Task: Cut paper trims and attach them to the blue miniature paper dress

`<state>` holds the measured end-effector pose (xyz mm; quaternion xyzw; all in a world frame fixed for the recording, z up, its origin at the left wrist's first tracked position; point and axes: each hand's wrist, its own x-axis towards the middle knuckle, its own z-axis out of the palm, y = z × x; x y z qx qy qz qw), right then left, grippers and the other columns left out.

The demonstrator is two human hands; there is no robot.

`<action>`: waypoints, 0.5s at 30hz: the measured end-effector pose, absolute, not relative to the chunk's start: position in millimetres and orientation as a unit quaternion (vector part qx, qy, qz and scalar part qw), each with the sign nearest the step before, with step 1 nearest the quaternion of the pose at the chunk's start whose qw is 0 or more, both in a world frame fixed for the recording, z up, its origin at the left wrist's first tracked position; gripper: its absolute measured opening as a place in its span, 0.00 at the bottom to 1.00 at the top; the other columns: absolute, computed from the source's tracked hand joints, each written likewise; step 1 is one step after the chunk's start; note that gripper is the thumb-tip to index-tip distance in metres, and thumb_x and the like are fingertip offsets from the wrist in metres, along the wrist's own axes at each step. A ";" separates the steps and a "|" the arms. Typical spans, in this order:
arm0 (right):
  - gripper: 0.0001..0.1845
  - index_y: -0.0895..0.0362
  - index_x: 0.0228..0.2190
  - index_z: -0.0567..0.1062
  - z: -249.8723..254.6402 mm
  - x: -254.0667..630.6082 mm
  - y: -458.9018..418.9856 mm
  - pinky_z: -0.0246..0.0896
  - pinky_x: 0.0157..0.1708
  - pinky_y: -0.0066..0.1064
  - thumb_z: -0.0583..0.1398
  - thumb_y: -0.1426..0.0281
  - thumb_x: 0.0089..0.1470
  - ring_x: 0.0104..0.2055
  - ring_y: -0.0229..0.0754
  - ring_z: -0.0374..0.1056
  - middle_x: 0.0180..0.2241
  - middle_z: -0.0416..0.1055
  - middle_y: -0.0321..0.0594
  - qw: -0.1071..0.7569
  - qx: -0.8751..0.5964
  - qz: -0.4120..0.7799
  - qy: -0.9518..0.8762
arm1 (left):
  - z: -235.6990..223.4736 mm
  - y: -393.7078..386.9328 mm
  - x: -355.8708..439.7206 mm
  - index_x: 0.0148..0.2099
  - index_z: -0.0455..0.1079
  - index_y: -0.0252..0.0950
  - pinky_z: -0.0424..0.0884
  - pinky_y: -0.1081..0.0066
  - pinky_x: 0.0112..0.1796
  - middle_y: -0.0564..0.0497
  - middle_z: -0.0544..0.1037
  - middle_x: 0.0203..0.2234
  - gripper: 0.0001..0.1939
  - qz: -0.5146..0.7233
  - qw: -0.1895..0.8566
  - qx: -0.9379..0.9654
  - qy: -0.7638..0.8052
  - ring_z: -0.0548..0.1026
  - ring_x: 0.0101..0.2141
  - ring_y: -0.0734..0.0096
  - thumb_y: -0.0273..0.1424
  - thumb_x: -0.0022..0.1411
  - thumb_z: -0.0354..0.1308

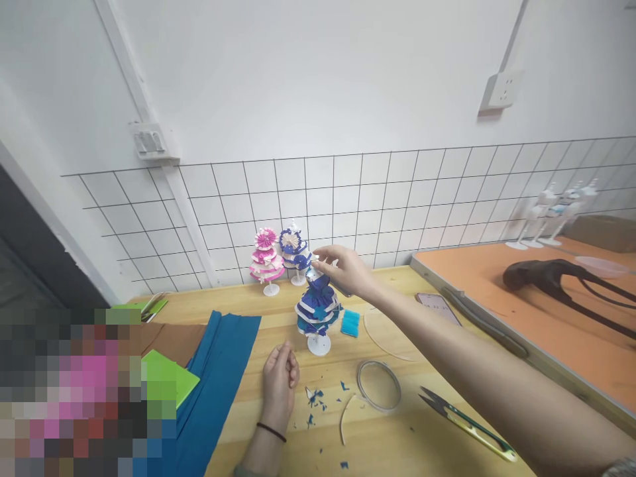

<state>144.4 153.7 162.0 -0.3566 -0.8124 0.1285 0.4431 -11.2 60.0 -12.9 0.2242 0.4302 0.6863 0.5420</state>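
The right hand's fingertips narrow at the top of the blue-dressed stand — whether they pinch it, I cannot tell; light contact should spare the ruffles below. Nearer the wearer, the left hand curls, contents hidden — well placed to steady the base.

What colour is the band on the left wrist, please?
The wristband looks black, best seen in the head view.

L wrist w/ thin dark band, greyish sleeve behind; R arm w/ grey textured edge.
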 end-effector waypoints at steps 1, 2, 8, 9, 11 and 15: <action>0.13 0.55 0.38 0.72 161.7 147.0 152.1 0.61 0.31 0.30 0.58 0.66 0.49 0.32 0.39 0.67 0.32 0.72 0.39 0.453 -0.359 0.126 -0.807 | -12.3 59.8 -11.2 0.24 0.58 0.36 0.45 0.84 0.10 0.61 0.63 0.12 0.16 0.685 0.540 0.226 0.433 0.55 0.09 0.87 0.40 0.47 0.60; 0.14 0.55 0.39 0.72 161.3 151.1 149.6 0.61 0.33 0.30 0.58 0.66 0.49 0.34 0.39 0.67 0.35 0.72 0.40 0.465 -0.362 0.123 -0.799 | -11.7 59.5 -11.1 0.24 0.57 0.36 0.45 0.84 0.10 0.61 0.63 0.12 0.17 0.684 0.539 0.228 0.435 0.55 0.09 0.87 0.41 0.47 0.60; 0.15 0.56 0.43 0.67 139.7 210.1 120.0 0.61 0.38 0.36 0.51 0.65 0.55 0.40 0.43 0.65 0.42 0.68 0.45 0.528 -0.411 0.113 -0.734 | -9.6 55.7 -9.8 0.19 0.54 0.36 0.43 0.83 0.10 0.60 0.61 0.09 0.21 0.681 0.518 0.237 0.461 0.54 0.09 0.85 0.46 0.49 0.55; 0.15 0.55 0.43 0.68 129.7 224.4 115.0 0.61 0.38 0.35 0.51 0.64 0.54 0.40 0.43 0.65 0.41 0.68 0.45 0.541 -0.437 0.121 -0.709 | -9.6 55.6 -9.4 0.19 0.54 0.36 0.43 0.83 0.10 0.60 0.60 0.08 0.21 0.679 0.511 0.240 0.469 0.54 0.09 0.85 0.46 0.49 0.55; 0.18 0.55 0.43 0.68 103.7 253.9 106.2 0.62 0.38 0.36 0.53 0.61 0.52 0.39 0.45 0.66 0.39 0.69 0.45 0.540 -0.491 0.141 -0.669 | -9.8 55.8 -8.5 0.17 0.54 0.35 0.44 0.83 0.10 0.59 0.59 0.07 0.22 0.672 0.492 0.253 0.492 0.53 0.08 0.85 0.46 0.49 0.55; 0.21 0.57 0.39 0.69 42.9 303.4 83.0 0.64 0.30 0.33 0.58 0.58 0.45 0.28 0.43 0.67 0.24 0.69 0.38 0.503 -0.547 0.198 -0.639 | -8.5 55.9 -7.5 0.13 0.54 0.36 0.45 0.80 0.11 0.58 0.57 0.05 0.25 0.647 0.451 0.286 0.544 0.52 0.08 0.83 0.48 0.50 0.52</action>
